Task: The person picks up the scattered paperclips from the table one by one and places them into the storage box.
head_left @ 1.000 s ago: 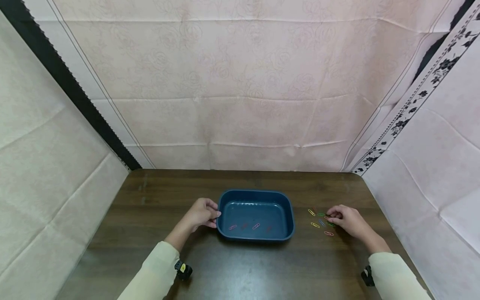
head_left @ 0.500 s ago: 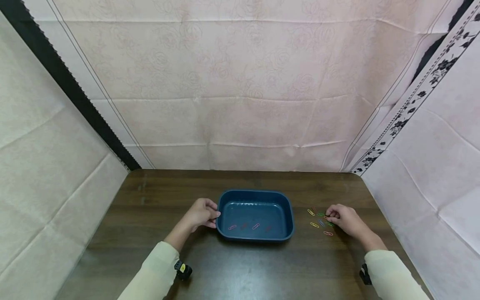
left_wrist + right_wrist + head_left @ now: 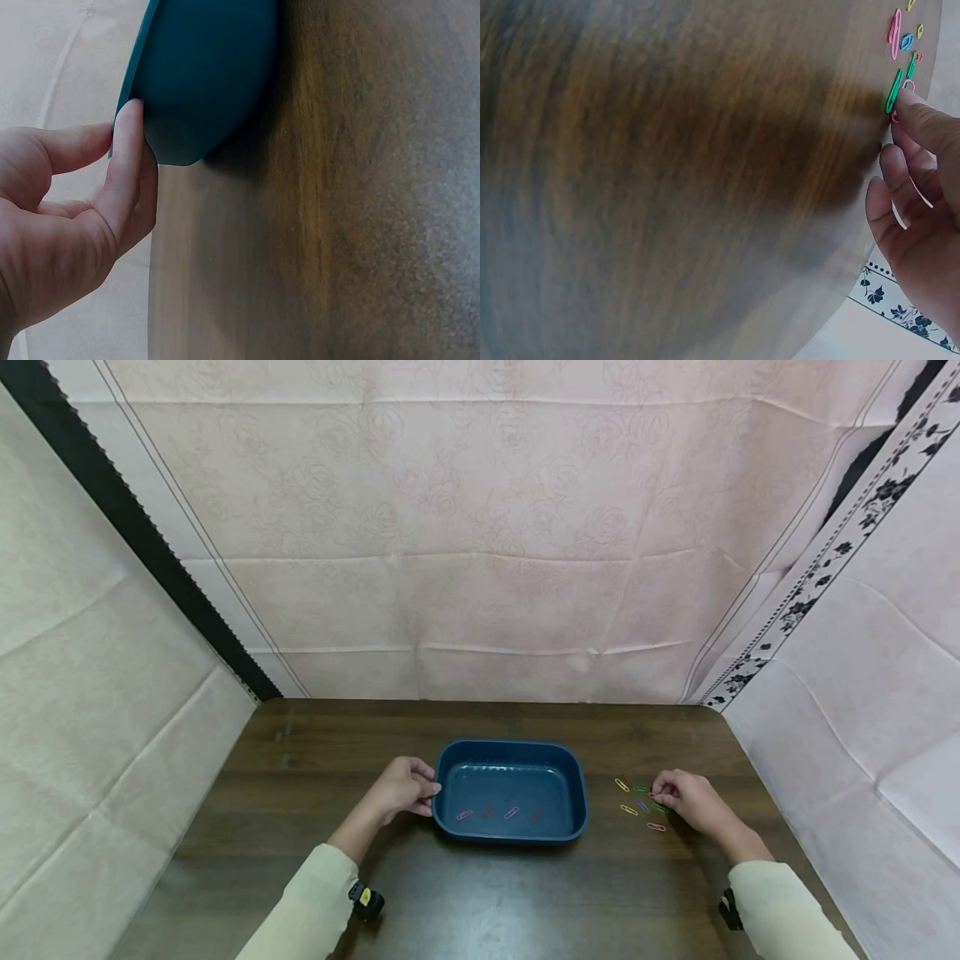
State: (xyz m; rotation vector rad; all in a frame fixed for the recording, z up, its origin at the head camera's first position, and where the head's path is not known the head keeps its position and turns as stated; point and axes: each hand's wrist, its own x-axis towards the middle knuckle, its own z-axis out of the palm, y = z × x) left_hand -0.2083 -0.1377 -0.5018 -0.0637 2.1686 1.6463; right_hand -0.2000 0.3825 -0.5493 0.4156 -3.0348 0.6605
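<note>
Several coloured paper clips lie scattered on the dark wooden table, right of the blue tray, and four more pinkish-red ones rest inside it near its front wall. Compared with a second ago, little has shifted: our right hand has edged slightly farther into the cluster, while our left hand has stayed put on the tray's left rim. We judge the picking-up is only just under way, with no clip lifted yet.

Our right fingers are curled, and a fingertip presses down beside a green clip; we cannot tell whether any clip is truly pinched. Our left fingers curl around the tray's rounded corner, holding it against the table.

The tray is smooth, glossy plastic, rectangular with rounded corners. The clips are thin bent wire loops, flat on the streaky wood grain. Creased pale fabric with a faint rose pattern hangs behind.
</note>
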